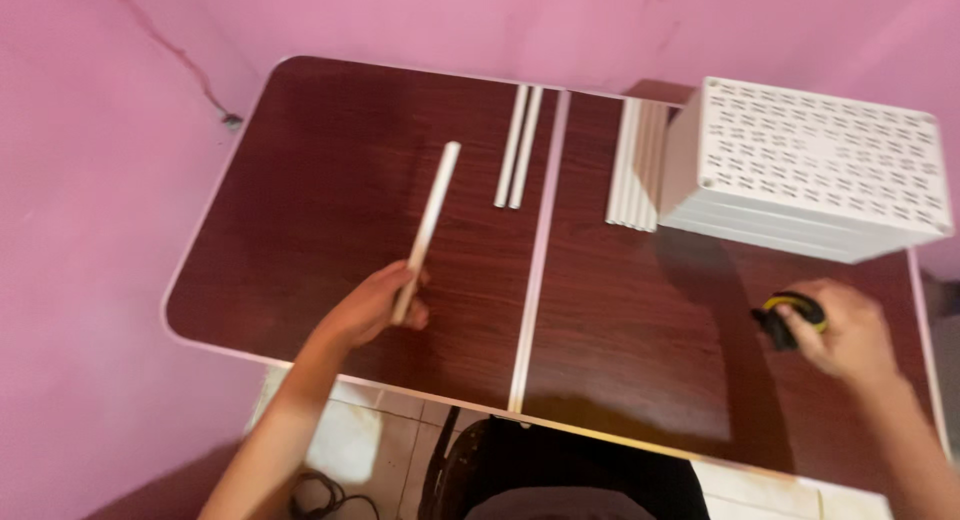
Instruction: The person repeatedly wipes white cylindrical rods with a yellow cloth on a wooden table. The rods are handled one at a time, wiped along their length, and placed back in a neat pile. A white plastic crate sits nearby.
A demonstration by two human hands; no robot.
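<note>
My left hand [372, 305] grips the near end of a long white strip [430, 215] that points away from me over the dark wooden table [300, 160]. My right hand [845, 330] is closed around a black and yellow tape measure [790, 315] near the table's right edge. Two more white strips [518, 148] lie side by side at the back centre. A bundle of white strips [636, 165] lies further right, beside a stack of white perforated panels [815, 165].
A pale seam [540, 245] runs front to back down the table's middle. Pink walls close the left and back sides. A dark chair [560, 475] sits under the front edge, with tiled floor and a cable [315, 490] below.
</note>
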